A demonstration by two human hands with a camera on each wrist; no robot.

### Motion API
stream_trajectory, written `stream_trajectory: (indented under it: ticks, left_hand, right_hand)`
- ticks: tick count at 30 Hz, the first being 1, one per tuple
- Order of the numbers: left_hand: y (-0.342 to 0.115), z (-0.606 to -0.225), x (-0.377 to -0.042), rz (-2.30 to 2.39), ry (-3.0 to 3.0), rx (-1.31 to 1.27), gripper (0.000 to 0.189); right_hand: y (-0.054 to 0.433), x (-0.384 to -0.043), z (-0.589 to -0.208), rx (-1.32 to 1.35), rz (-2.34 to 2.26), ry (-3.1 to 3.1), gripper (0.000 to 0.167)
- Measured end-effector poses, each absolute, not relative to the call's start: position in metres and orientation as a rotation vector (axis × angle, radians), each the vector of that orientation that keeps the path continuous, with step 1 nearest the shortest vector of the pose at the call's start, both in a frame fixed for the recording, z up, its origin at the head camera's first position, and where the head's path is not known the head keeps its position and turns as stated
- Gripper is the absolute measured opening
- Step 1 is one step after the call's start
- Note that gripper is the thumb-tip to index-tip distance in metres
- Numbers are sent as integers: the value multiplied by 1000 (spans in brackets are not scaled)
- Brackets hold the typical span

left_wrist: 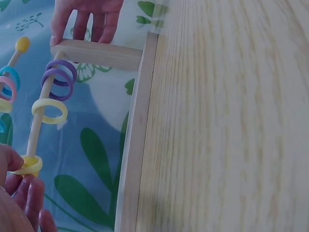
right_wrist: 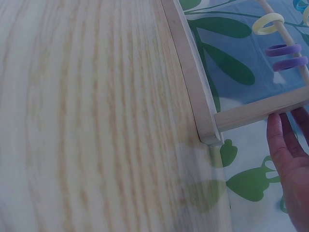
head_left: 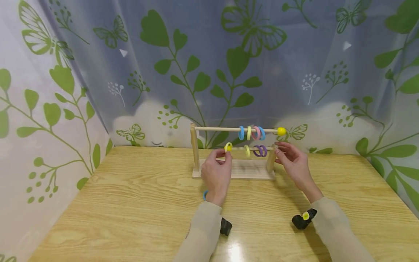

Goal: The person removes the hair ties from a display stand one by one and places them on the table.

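A wooden ring rack stands on the table with two horizontal rods. My left hand pinches a pale yellow ring between thumb and fingers, around the yellow ball at the free left end of the lower rod. Farther along that rod hang another yellow ring and two purple rings. Blue, yellow and pink rings hang on the upper rod, near its yellow end ball. My right hand holds the top of the short right post, thumb in front.
On the table, a blue ring lies beside my left wrist, partly hidden by it. The tall left post rises close to my left hand. A leaf-patterned curtain hangs behind the table.
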State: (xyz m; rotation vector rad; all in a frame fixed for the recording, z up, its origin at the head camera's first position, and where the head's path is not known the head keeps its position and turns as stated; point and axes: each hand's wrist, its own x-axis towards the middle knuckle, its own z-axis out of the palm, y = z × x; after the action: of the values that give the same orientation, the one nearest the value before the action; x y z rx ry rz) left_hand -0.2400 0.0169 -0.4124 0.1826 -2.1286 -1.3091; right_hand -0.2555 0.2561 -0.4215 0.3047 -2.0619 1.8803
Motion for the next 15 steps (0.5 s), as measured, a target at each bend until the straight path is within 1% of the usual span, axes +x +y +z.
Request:
stream_trajectory:
  ticks: [15]
  left_hand:
    - [9,-415,-244,-1346,-2126,182,12]
  right_hand:
    - [256,-255,-422,311,1883,-2064,38]
